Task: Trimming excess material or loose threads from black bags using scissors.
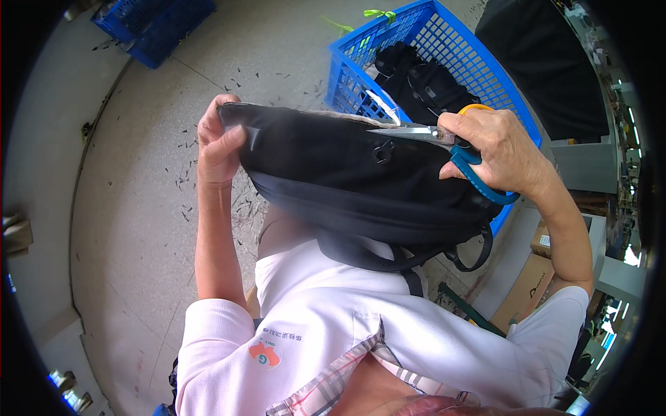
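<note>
left hand (218,142) wrapped tight round one end of a black backpack (347,173), thumb on top, fingers curled under. right hand (496,149) closed on scissors (444,142) with blue and orange handles, silver blades pointing left and lying on the top edge of the bag. backpack held up in the air between both hands, straps hanging down below. just behind, a blue plastic basket (423,31) with more black bags inside. little dark scraps on the grey floor (139,208).
</note>
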### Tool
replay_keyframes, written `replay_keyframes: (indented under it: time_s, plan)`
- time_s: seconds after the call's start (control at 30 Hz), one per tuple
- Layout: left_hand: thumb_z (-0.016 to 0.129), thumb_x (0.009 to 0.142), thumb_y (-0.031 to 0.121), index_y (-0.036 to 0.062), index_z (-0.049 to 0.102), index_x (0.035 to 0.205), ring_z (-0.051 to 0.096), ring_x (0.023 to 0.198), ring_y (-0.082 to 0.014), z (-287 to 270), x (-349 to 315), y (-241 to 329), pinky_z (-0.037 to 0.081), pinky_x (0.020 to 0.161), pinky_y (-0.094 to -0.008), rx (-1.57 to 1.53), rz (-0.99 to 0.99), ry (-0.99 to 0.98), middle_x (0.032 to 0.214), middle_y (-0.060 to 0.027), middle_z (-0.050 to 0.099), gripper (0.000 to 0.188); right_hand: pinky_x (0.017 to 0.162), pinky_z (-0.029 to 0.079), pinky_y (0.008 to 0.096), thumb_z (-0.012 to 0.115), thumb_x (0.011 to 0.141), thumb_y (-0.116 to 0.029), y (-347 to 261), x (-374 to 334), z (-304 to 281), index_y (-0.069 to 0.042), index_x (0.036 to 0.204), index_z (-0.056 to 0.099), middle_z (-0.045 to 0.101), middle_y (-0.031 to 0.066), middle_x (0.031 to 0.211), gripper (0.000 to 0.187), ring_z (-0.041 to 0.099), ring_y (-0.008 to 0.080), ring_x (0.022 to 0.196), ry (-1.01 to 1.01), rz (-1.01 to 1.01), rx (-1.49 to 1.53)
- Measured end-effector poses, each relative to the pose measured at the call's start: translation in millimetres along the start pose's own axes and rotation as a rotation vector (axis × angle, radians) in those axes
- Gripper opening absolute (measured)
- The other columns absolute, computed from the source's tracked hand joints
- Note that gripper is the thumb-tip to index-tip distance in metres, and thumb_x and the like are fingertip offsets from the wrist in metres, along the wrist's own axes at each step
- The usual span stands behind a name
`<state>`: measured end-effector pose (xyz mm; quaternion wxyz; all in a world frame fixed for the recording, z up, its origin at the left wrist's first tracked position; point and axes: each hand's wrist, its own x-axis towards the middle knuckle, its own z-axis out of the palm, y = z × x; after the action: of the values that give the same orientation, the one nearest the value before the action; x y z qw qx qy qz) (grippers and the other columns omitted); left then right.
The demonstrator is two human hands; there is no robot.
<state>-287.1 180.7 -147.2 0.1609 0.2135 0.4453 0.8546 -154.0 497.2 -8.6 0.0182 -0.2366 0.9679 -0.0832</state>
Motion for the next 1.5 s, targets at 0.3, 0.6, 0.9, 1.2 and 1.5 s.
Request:
replay_keyframes:
  time_s: [0.3,0.6,0.9,1.2,1.5]
  plan:
    - [0.070,0.066,0.009,0.0034,0.047,0.096,0.055,0.077,-0.0131,-5.2,-4.8,-2.4,0.044,0.072,-0.0236,-0.043,-0.009,0.010,0.084,-0.0047,0.056,0.038,0.052,0.044,0.0312,0.071,0.065,-0.043,-4.2,4.4,0.6,-0.005,0.092,0.053,0.054,0.0068,0.062,0.049,0.056,0.0208,0.056,-0.008,0.028,0.030]
    - [0.071,0.065,0.009,0.0032,0.047,0.096,0.055,0.076,-0.0129,-6.3,-5.2,-3.7,0.043,0.072,-0.0235,-0.041,-0.007,0.018,0.084,-0.0046,0.056,0.039,0.054,0.045,0.0317,0.069,0.065,-0.049,-1.4,7.8,2.6,-0.004,0.094,0.054,0.053,0.0072,0.064,0.055,0.055,0.0211,0.059,-0.032,-0.026,-0.046]
    - [0.071,0.065,0.010,0.0037,0.047,0.095,0.055,0.077,-0.0127,-4.6,-6.6,-3.3,0.043,0.071,-0.0234,-0.047,-0.019,0.020,0.083,-0.0039,0.055,0.039,0.050,0.045,0.0290,0.067,0.069,-0.045,-3.0,13.5,7.6,-0.005,0.091,0.055,0.054,0.0065,0.062,0.048,0.055,0.0196,0.055,0.025,-0.040,0.015]
    - [0.072,0.065,0.011,0.0041,0.047,0.093,0.054,0.077,-0.0126,-4.2,-8.9,-3.9,0.042,0.071,-0.0228,-0.056,-0.018,0.028,0.083,-0.0027,0.053,0.038,0.050,0.046,0.0297,0.068,0.067,-0.046,-1.5,24.1,15.7,-0.004,0.092,0.055,0.055,0.0086,0.064,0.050,0.057,0.0203,0.058,0.020,-0.082,-0.013]
    - [0.075,0.064,0.013,0.0048,0.047,0.092,0.051,0.077,-0.0109,-7.3,-11.1,-7.5,0.040,0.071,-0.0216,-0.042,-0.015,0.032,0.083,-0.0018,0.053,0.040,0.054,0.046,0.0305,0.071,0.066,-0.040,-8.9,42.7,18.0,-0.004,0.096,0.056,0.056,0.0075,0.064,0.050,0.056,0.0214,0.057,0.081,-0.162,0.005]
